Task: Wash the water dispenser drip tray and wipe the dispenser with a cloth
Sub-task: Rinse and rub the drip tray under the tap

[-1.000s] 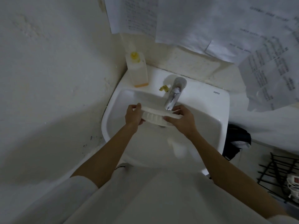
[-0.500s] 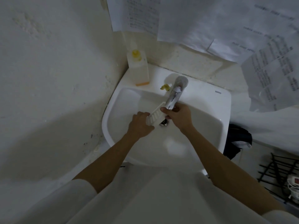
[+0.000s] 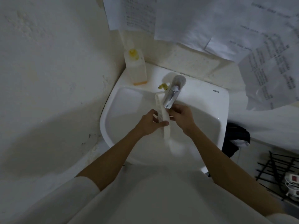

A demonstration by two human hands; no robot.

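Note:
The white drip tray (image 3: 162, 110) stands on edge over the white sink (image 3: 215, 123), running from near the tap base down toward me. My left hand (image 3: 149, 124) grips its lower part, thumb across the front. My right hand (image 3: 182, 118) touches the tray's right side just under the chrome tap (image 3: 172, 92). Whether water is flowing cannot be made out. The dispenser and a cloth are not in view.
A soap bottle (image 3: 135, 68) with yellow liquid stands on the sink's back left corner. Printed papers (image 3: 210, 21) hang on the wall above. A rough white wall closes in on the left. A dark bag (image 3: 235, 139) and a black rack (image 3: 278, 170) lie to the right.
The tray has turned from lying crosswise between both hands to standing lengthwise on edge. My left hand slid to its near part; my right stays beneath the spout.

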